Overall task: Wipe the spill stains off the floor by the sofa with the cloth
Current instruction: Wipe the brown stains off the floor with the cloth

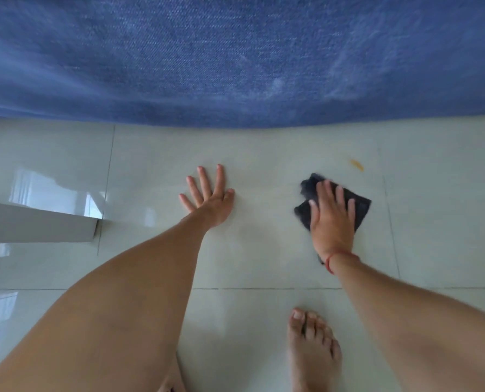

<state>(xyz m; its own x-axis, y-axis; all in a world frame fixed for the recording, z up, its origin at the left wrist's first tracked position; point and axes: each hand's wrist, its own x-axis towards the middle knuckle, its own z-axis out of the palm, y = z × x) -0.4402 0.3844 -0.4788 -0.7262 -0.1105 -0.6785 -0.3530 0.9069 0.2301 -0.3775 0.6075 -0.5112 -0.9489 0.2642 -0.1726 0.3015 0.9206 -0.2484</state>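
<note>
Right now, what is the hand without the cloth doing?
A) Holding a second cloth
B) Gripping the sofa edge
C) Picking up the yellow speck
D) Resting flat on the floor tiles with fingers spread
D: the left hand lies palm down on the bare floor with fingers splayed, holding nothing, while the right hand presses the dark cloth onto the tiles.
</note>
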